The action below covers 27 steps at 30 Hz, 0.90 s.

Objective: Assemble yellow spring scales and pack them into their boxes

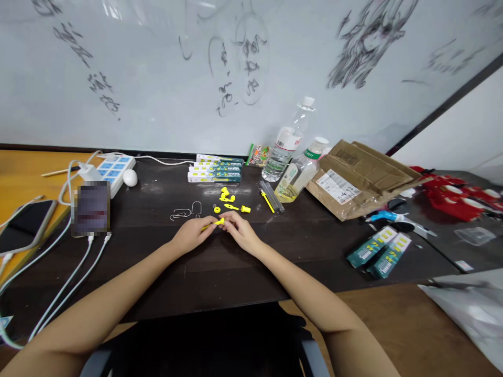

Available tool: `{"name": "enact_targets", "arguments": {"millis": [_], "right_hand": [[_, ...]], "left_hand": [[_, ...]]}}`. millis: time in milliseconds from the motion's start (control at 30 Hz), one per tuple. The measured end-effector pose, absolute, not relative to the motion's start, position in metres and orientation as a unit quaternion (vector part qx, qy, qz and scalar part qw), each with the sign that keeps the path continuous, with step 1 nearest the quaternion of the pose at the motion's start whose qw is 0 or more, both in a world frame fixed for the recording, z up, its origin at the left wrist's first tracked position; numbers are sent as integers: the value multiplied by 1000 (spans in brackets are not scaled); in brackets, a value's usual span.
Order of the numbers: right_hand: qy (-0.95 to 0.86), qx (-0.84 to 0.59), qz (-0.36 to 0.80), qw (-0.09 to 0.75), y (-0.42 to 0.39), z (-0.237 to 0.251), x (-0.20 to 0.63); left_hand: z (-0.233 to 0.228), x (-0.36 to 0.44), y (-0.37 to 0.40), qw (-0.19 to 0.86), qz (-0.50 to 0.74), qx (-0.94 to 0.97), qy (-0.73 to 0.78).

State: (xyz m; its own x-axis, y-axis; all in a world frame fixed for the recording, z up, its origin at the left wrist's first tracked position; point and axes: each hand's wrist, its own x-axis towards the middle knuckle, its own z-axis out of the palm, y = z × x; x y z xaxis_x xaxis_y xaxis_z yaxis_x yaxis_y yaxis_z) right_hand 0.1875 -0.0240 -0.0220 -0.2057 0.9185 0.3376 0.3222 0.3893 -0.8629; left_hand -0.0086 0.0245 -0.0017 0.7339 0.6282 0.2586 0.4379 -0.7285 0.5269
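Both hands meet just before the loose yellow parts (pixel 230 201): left hand (pixel 191 234) pinches a yellow pen (pixel 213 224), right hand (pixel 240 230) fingers its tip, mid-assembly.

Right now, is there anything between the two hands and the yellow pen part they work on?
No. The left hand already holds the yellow pen part, and the right hand touches its end. Nothing visible lies between.

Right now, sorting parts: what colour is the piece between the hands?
Yellow piece, clearest in the head view.
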Motion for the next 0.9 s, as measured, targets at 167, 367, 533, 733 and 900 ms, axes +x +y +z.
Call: {"name": "enact_targets", "arguments": {"millis": [167,367,533,733,900], "right_hand": [[-747,-458,280,393,-28,-18,187],[-769,-470,250,355,-34,-16,184],[-749,-464,284,377,-33,-20,182],[-738,-467,306,378,-32,-21,182],[-741,-466,297,382,-32,-21,183]], "left_hand": [[-3,-9,24,195,192,912,304],[-5,-9,23,174,181,914,320],[-2,-8,20,213,176,911,306],[0,-9,19,227,184,909,296],[0,-9,21,234,199,908,283]]}}
